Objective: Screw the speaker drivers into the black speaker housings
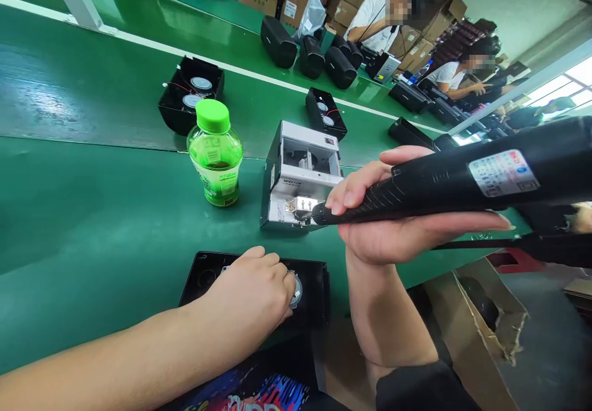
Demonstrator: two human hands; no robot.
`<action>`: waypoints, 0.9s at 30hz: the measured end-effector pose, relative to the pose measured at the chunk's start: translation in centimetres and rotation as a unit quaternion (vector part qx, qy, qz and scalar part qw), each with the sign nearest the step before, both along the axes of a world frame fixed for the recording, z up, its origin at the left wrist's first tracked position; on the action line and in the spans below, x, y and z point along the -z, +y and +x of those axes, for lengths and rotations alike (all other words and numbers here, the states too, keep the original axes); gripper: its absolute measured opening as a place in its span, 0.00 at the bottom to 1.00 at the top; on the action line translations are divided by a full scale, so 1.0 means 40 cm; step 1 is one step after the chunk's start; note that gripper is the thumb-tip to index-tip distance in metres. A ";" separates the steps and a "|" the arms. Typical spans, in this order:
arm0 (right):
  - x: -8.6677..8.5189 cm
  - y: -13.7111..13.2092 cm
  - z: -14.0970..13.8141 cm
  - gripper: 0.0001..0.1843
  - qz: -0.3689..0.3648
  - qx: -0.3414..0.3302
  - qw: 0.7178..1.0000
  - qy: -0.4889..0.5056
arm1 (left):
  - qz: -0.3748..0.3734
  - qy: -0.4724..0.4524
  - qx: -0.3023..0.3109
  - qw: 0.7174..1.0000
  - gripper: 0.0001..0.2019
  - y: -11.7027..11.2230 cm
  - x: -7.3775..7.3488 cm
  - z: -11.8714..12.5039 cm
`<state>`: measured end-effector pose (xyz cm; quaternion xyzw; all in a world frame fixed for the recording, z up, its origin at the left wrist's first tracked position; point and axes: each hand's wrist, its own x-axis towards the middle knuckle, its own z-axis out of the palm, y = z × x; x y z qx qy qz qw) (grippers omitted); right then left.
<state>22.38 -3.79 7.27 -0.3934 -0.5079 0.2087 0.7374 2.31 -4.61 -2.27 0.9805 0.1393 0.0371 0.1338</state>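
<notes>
In my right hand [388,226], fingers wrapped round it, is a black electric screwdriver [425,170] held almost level. Its bit points left, at the front of a grey and black screw feeder [296,183], where a small metal block sits. I cannot tell whether the bit touches a screw. My left hand [259,288] lies over a black speaker housing [312,275] at the table's near edge. Its fingers curl downward and their tips are hidden. Beside them shows a round speaker driver [296,290]; the hand covers the housing's middle.
A green-capped bottle [215,158] stands left of the feeder. Behind are open speaker housings [192,93] [326,114] with paired drivers. Finished-looking black speakers [280,41] and co-workers [374,16] are across the bench. An open cardboard box [467,318] stands below right.
</notes>
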 end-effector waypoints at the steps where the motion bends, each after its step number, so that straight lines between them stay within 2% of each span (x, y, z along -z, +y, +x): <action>1: 0.000 0.005 -0.003 0.48 -0.005 0.005 1.000 0.006 | 0.001 0.003 0.000 1.000 0.15 -0.001 -0.001 0.000; 4: 0.005 0.030 -0.010 0.47 -0.012 0.017 1.000 0.007 | 0.002 0.014 -0.002 1.000 0.17 -0.004 -0.008 0.002; 8: 0.019 0.059 -0.020 0.49 0.046 0.034 0.998 0.007 | 0.000 0.029 -0.005 1.000 0.17 -0.004 -0.020 0.006; 14: 0.017 0.055 -0.040 0.39 0.021 0.043 0.999 0.000 | -0.001 0.041 -0.006 0.999 0.19 0.000 -0.029 0.008; 19: 0.020 0.067 -0.035 0.44 0.002 0.027 1.000 -0.008 | -0.002 0.048 -0.009 0.999 0.17 0.002 -0.028 0.011; 24: 0.045 0.079 -0.021 0.54 0.045 0.026 0.999 -0.016 | -0.003 0.054 -0.016 0.998 0.17 0.001 -0.033 0.010; 27: 0.042 0.054 -0.017 0.50 -0.019 -0.011 1.000 -0.005 | -0.003 0.055 -0.019 0.998 0.16 0.002 -0.039 0.005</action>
